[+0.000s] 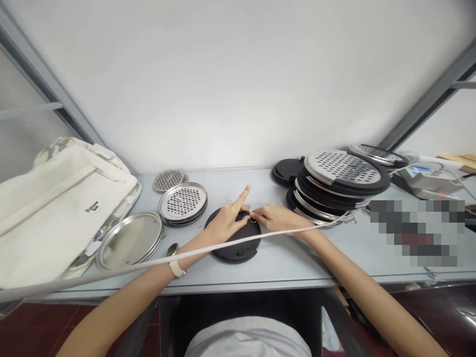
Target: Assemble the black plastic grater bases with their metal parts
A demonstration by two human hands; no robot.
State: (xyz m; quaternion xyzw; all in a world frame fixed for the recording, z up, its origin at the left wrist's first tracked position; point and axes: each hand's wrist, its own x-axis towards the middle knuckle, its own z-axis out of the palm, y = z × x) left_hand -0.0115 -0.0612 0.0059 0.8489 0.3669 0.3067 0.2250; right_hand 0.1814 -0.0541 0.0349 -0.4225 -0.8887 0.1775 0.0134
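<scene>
A black round disc [238, 252] lies flat on the grey table in front of me. My left hand [227, 222] is over its far side, index finger stretched up and away, thumb and other fingers closed at the disc's upper edge. From the right, my right hand [275, 218] pinches a small metal ring [253, 220] at that same edge, close to my left thumb. The fingertips partly cover the ring, so how it joins the disc cannot be made out. A watch with a pale strap [177, 267] is on my left wrist.
Left of the disc are stacked perforated metal plates [184, 202], plain metal discs [131, 240] and a cream fabric bag [63, 208]. At right stands a tall stack of black-rimmed grater discs [344, 168], beside a black disc [288, 170]. A white cord [208, 248] crosses in front.
</scene>
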